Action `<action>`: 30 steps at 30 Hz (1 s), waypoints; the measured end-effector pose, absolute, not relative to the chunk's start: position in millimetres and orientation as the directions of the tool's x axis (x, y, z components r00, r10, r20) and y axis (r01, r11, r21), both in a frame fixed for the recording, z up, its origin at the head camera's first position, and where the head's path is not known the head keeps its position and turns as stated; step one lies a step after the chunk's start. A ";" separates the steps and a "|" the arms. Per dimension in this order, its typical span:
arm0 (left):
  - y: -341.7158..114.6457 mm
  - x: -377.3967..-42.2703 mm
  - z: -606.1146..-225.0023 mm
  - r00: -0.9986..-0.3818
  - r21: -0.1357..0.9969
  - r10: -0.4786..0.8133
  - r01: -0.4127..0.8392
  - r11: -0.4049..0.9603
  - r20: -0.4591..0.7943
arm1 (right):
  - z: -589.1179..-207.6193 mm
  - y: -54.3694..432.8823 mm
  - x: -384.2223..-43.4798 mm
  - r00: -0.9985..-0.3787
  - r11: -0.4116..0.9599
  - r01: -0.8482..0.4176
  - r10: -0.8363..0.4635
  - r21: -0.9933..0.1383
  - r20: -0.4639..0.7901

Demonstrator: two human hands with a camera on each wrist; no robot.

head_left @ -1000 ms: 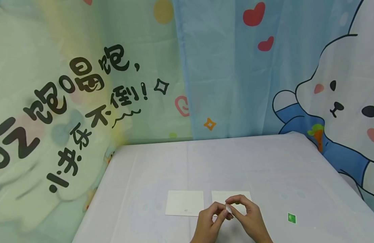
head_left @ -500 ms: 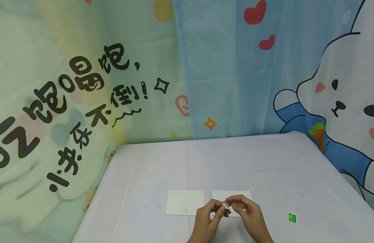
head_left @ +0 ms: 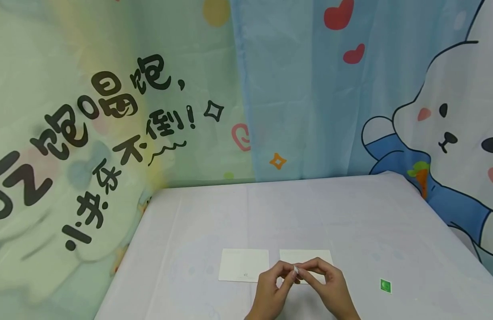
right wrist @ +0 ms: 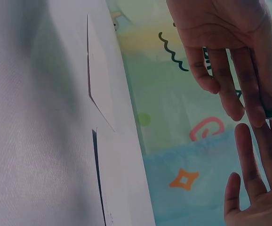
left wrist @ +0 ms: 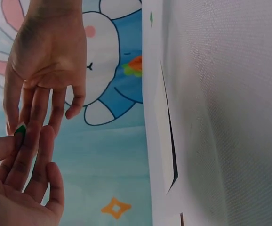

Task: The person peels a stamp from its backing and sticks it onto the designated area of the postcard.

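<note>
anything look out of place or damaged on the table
Nothing looks spilled or damaged. The green square lies alone, right of the right card, slightly askew, which hardly seems wrong. The left hand and right hand hide part of that card, so I can't check it fully.

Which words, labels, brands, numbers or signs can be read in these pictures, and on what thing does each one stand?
"吃饱喝饱," on the curtain, upper line.
"不倒!" on the curtain, end of the lower line; the characters before it are too stylised to be sure of.
Left card: one small mark, too small to read.
Right card, partly covered: nothing readable.
Green sticker: no readable text.
Held piece: no readable text.
</note>
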State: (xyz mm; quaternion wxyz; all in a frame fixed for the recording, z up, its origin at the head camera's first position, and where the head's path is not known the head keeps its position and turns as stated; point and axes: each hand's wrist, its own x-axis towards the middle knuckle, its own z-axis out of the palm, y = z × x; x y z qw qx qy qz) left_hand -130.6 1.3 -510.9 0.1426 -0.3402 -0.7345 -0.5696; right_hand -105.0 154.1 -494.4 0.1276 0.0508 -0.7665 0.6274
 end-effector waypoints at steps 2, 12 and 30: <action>1.1 -130.5 -511.1 -0.727 0.740 0.345 0.662 0.122 0.594 | -495.0 154.2 -105.5 -0.963 0.201 -0.231 0.090 -0.952 0.252; -1.1 -127.1 -507.6 -0.753 0.763 0.362 0.628 0.150 0.549 | -498.4 155.0 -109.4 -0.956 0.209 -0.207 0.166 -0.956 0.243; -1.1 -123.4 -501.4 -0.777 0.788 0.357 0.596 0.151 0.519 | -501.7 160.7 -113.6 -0.914 0.247 -0.170 0.322 -0.954 0.246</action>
